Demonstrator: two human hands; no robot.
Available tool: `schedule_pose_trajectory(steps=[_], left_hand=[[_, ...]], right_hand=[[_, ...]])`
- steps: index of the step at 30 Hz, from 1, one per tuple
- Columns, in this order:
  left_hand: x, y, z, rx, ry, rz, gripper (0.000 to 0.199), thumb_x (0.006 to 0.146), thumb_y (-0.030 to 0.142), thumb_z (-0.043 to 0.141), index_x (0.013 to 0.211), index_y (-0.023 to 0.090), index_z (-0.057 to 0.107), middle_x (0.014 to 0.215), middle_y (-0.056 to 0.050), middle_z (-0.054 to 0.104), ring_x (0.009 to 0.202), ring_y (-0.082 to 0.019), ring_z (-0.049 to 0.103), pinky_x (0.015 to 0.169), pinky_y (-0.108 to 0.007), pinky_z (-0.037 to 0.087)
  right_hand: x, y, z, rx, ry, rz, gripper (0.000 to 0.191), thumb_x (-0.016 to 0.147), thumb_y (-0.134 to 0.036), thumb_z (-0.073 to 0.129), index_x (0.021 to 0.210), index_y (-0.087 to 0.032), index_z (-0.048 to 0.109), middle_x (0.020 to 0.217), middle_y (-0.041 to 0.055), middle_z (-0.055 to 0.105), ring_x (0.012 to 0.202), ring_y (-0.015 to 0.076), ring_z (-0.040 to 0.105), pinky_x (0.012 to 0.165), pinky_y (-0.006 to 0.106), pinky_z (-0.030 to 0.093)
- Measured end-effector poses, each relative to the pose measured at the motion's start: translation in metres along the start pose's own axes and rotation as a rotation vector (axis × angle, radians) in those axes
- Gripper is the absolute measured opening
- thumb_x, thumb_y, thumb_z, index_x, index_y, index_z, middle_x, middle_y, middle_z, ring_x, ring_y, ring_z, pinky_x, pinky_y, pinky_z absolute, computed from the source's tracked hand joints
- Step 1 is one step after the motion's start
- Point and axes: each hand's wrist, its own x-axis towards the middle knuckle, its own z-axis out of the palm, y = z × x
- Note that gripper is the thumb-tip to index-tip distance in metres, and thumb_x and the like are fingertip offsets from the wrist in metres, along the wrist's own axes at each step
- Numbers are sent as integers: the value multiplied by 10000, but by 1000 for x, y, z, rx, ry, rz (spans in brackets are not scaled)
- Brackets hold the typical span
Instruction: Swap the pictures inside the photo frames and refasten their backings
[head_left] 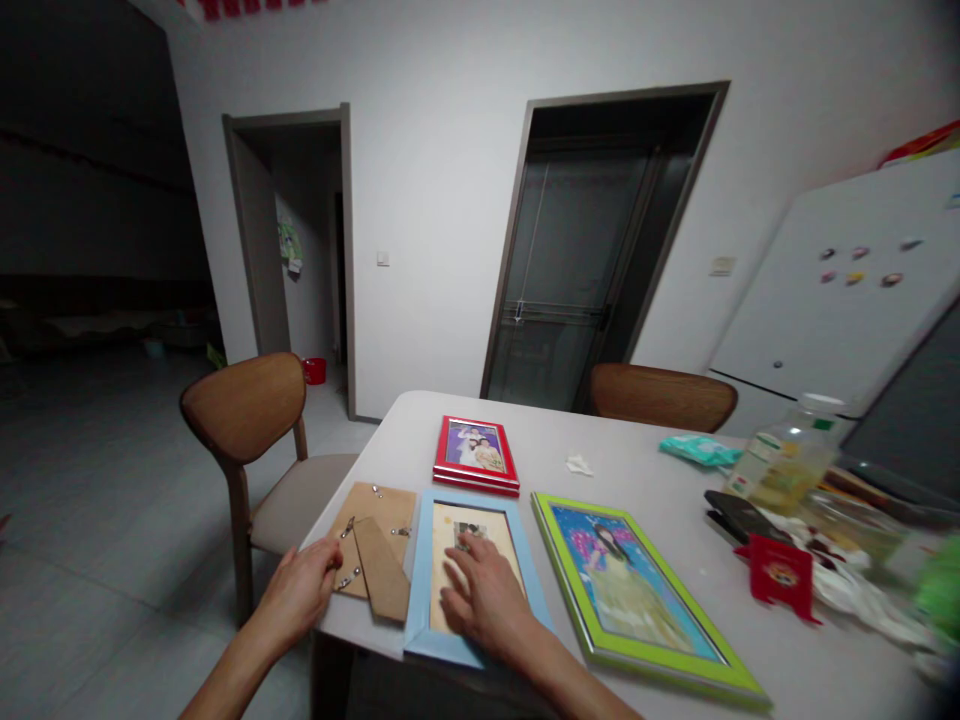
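My left hand [298, 588] is curled closed at the near-left edge of a brown picture frame backing board [386, 505], its fingertips against that edge. The board lies with metal clips and a stand leg [382, 575] facing up. My right hand [486, 592] rests over a light blue picture frame [420, 600], fingers apart on its cream inner sheet [442, 520]. A small photo [471, 530] shows just above those fingers, partly covered by them. To the right lies a lime green picture frame [592, 620] with a portrait of a person in a pale dress.
Red picture frames [476, 478] lie stacked farther back on the white table [540, 460]. A crumpled tissue [579, 465], teal packet [697, 450], clear bottle [787, 450], dark phone-like object [739, 520] and red packet [781, 575] are to the right. Wooden chairs [247, 410] stand around.
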Motion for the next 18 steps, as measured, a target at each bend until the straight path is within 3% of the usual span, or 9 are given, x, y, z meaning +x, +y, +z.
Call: schedule_pose_trajectory(steps=[2, 4, 8, 11, 14, 18], left_hand=[[-2, 19, 4, -13, 37, 27, 219, 737, 174, 417, 889, 212, 570, 1010, -55, 624, 989, -217, 538, 927, -421, 323], [-5, 42, 14, -68, 63, 92, 258, 727, 173, 438, 955, 186, 557, 1143, -92, 553, 1087, -212, 472, 951, -385, 318], [-12, 87, 40, -198, -62, 277, 330, 698, 168, 485, 1022, 193, 539, 1234, -98, 480, 1150, -202, 416, 970, -368, 321], [-15, 105, 54, -178, -122, 306, 334, 689, 185, 514, 1021, 175, 550, 1231, -118, 479, 1186, -247, 365, 982, -437, 288], [-14, 109, 57, -208, -132, 260, 347, 698, 211, 521, 1039, 158, 545, 1227, -127, 482, 1195, -266, 347, 982, -461, 276], [-10, 117, 51, -399, -98, 213, 557, 684, 314, 566, 1196, 150, 416, 1251, -133, 453, 1165, -257, 392, 968, -422, 315]], right_hand=[[-5, 19, -6, -112, 47, 127, 422, 681, -261, 520, 1093, -167, 528, 1205, 141, 435, 1087, 284, 379, 898, 384, 279], [-9, 36, -11, -187, 86, 229, 436, 696, -260, 501, 1118, -150, 502, 1203, 163, 430, 1079, 294, 385, 880, 390, 286], [-10, 58, -17, -169, 32, 312, 423, 729, -195, 432, 1143, -118, 466, 993, 153, 560, 945, 248, 494, 817, 338, 333], [-6, 63, -20, -77, 35, 365, 491, 674, -117, 432, 1165, -112, 437, 932, 134, 586, 872, 223, 536, 773, 307, 360], [-2, 59, -29, 183, 126, 462, 544, 639, -125, 428, 1182, -95, 406, 990, 135, 579, 858, 213, 553, 755, 300, 388], [-3, 36, -53, 817, 210, 511, 652, 672, -191, 378, 1297, -149, 195, 882, 69, 623, 661, 168, 593, 592, 277, 445]])
